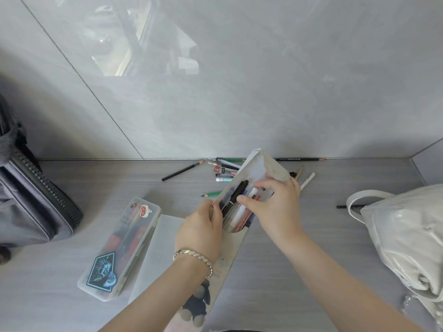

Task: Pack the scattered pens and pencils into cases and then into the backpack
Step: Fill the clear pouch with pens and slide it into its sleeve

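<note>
Gripping the left rim of the open fabric case [237, 239], the left hand [201, 231] has its fingers curled over the edge with the thumb on the outside, a bracelet [193, 256] at the wrist. The case lies lengthwise on the grey table [299, 271], directly in front of the person, with its mouth pointing toward the wall [239, 92]. The raised flap [273, 167] rests against the knuckles of the right hand [278, 204]. That hand reaches into the mouth from the right, thumb and forefinger bent in a pinch on the bundle of pens [236, 210] that sticks out of the pocket: a black marker, a white pen and a red one lie side by side right under the fingertips. Beyond the case, loose pencils and pens [224, 168] lie scattered near the wall. A green pencil [212, 194] pokes out just left of the case. A closed translucent plastic case [119, 248] with stickers lies to the left, well short of the grey backpack [36, 200] at the far left. A pale glossy bag [407, 236] sits at the right.
</note>
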`<state>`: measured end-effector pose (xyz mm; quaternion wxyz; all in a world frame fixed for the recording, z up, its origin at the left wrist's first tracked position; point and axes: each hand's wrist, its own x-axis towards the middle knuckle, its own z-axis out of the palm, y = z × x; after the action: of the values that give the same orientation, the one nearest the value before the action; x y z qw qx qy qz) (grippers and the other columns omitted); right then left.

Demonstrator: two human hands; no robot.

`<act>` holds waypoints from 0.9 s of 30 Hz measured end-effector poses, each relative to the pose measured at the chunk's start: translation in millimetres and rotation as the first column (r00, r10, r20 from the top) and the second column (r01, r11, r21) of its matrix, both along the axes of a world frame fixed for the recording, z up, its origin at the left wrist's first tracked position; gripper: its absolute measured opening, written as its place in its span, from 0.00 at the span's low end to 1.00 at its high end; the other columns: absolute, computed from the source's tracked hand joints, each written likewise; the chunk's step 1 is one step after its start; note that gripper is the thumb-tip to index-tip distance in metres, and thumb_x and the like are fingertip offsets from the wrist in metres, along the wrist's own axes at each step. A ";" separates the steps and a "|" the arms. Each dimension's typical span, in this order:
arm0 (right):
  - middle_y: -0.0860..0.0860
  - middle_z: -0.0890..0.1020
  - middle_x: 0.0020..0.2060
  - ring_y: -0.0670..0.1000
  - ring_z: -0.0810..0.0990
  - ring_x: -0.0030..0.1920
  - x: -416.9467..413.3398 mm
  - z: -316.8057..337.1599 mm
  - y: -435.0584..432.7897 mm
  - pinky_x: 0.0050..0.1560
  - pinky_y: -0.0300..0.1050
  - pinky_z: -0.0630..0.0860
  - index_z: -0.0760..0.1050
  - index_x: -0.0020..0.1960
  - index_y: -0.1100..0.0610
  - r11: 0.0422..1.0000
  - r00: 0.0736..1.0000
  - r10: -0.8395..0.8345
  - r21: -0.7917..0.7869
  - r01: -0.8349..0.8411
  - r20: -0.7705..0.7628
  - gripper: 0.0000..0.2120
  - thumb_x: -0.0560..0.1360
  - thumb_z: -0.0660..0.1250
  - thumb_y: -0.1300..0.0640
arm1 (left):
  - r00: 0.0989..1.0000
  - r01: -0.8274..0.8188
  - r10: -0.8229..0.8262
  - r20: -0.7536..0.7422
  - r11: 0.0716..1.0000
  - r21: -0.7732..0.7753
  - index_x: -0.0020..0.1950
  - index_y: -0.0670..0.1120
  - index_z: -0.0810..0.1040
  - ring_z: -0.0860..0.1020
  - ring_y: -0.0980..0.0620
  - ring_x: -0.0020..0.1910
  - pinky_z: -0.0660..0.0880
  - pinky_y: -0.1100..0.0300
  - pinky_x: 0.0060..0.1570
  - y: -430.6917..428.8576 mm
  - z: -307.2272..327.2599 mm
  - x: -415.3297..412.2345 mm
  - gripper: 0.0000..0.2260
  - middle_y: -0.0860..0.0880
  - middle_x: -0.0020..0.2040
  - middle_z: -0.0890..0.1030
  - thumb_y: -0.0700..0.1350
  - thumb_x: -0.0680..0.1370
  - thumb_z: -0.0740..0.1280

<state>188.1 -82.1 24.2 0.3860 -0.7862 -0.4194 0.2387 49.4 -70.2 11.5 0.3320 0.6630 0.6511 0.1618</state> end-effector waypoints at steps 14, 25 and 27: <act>0.34 0.82 0.32 0.30 0.78 0.42 8.0 12.2 -9.4 0.41 0.18 0.66 0.79 0.44 0.43 0.991 0.928 0.096 0.121 -0.056 -0.359 0.12 0.65 0.75 0.57 | 1.000 0.016 -0.016 0.020 0.999 -0.036 0.31 0.52 0.62 0.70 0.47 0.29 0.62 0.57 0.29 5.8 -6.7 2.4 0.15 0.51 0.26 0.70 0.50 0.79 0.52; 0.45 0.70 0.23 0.46 0.74 0.26 13.7 8.1 5.2 0.42 0.41 0.73 0.69 0.41 0.53 0.927 0.443 -0.122 0.057 0.370 -0.888 0.11 0.80 0.54 0.58 | 0.987 0.101 -0.120 -0.104 0.979 -0.177 0.35 0.52 0.65 0.72 0.50 0.33 0.64 0.59 0.30 -1.7 -10.4 3.6 0.15 0.54 0.30 0.73 0.55 0.80 0.50; 0.45 0.64 0.21 0.45 0.62 0.21 15.9 11.7 10.0 0.28 0.37 0.65 0.67 0.37 0.55 0.881 0.243 -0.151 -0.019 0.472 -0.958 0.14 0.80 0.52 0.54 | 0.987 0.112 -0.130 -0.090 0.977 -0.181 0.34 0.53 0.65 0.73 0.49 0.34 0.65 0.58 0.31 -2.8 -8.7 7.0 0.16 0.53 0.30 0.73 0.56 0.79 0.50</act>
<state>204.0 -72.2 35.9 0.6999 -0.5022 0.0239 0.5074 56.4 -73.0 2.8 0.3648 0.6770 0.6373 0.0495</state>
